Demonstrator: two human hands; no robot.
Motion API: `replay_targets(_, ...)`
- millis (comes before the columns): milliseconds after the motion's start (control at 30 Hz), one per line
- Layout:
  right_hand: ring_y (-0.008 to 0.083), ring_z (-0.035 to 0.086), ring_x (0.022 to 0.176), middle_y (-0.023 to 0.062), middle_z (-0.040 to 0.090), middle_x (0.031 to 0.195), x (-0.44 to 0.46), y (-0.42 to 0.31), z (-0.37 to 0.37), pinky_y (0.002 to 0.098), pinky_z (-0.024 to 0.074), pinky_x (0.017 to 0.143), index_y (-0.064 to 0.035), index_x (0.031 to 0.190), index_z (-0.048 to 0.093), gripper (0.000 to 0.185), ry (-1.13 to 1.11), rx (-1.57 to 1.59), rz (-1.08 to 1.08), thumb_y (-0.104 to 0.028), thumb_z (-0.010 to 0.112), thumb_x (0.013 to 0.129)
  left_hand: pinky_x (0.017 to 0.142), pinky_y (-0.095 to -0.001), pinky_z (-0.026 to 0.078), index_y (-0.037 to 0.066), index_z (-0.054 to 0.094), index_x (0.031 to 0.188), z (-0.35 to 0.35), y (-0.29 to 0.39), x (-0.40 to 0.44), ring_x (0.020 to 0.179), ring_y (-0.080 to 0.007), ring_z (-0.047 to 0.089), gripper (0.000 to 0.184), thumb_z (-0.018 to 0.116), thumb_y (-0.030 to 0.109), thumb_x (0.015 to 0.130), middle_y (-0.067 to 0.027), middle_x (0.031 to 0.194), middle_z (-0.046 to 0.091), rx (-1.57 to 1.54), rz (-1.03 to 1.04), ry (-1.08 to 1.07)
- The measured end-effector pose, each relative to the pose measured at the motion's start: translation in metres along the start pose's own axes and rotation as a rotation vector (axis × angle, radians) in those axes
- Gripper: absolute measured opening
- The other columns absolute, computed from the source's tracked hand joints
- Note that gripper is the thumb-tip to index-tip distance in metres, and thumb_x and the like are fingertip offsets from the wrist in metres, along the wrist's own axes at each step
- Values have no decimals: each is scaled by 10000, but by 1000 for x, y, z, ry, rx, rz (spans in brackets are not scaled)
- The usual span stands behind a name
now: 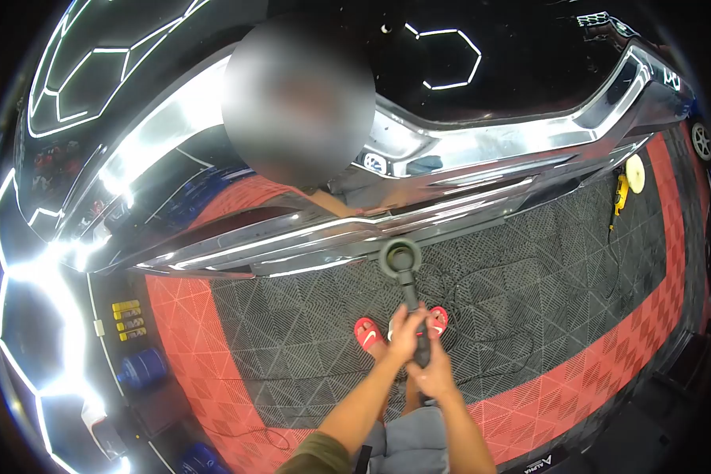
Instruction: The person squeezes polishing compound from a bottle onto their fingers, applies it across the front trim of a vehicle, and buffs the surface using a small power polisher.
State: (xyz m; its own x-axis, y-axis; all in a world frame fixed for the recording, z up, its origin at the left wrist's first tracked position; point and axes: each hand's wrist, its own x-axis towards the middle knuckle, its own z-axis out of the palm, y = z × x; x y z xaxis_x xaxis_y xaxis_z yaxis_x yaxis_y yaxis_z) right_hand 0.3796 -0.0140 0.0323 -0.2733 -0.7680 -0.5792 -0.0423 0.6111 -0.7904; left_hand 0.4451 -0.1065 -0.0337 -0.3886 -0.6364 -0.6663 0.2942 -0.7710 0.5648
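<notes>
Both of my hands are wrapped around a dark polisher (pixel 407 286) with a round, ring-shaped head. My left hand (pixel 405 336) grips its body, nearer the head. Behind it, my right hand (pixel 434 373) closes around the rear handle. The polisher's head points away from me, at the lower edge of a glossy black car's side (pixel 458 186). Whether the head touches the panel, I cannot tell.
A yellow polisher (pixel 622 193) with a pale round pad lies on the dark grid floor mat (pixel 498 276) at the right. Cords cross the mat. Yellow-labelled bottles (pixel 129 320) and a blue water jug (pixel 142 368) stand at left. My red slides (pixel 366 335) are below the polisher.
</notes>
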Motion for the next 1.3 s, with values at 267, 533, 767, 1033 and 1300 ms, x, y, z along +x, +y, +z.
replay_targets(267,320,685,1071,215,643,1231,-1,10,-34,367,529,907,-74,1575,247,946,106,-83,-76,-99,731,763,591,-351,542,37,493,1084,34,-16,4,591,-211,615,186,583,163,980,-100,779,614,-37,-14,-113)
replay_targets(533,488,645,1070,332,641,1141,-12,-22,39,495,521,925,-44,1551,250,914,-72,-81,192,-247,716,791,596,-369,548,55,482,1064,-23,48,-24,572,-214,587,162,559,178,992,-106,788,591,-30,-32,-30)
replay_targets(767,441,648,1099,295,622,1230,-11,-8,-4,460,515,954,-20,1501,333,836,40,-11,97,-179,712,773,594,-387,552,56,492,1071,26,30,-10,548,-231,587,201,594,199,973,-101,751,589,55,-126,-59)
replay_targets(1033,439,657,1076,292,644,1150,-10,-24,37,459,519,929,-42,1551,258,930,29,-70,-5,-198,733,768,560,-391,549,53,483,1036,-12,63,-25,546,-235,585,172,582,176,970,-118,743,586,-11,-59,48)
replay_targets(1300,417,697,987,274,663,1115,-3,-1,-61,450,550,854,-15,1464,356,823,157,77,63,-162,741,752,550,-357,512,49,487,1042,80,1,15,560,-225,593,212,599,214,970,-114,739,582,113,-112,-73)
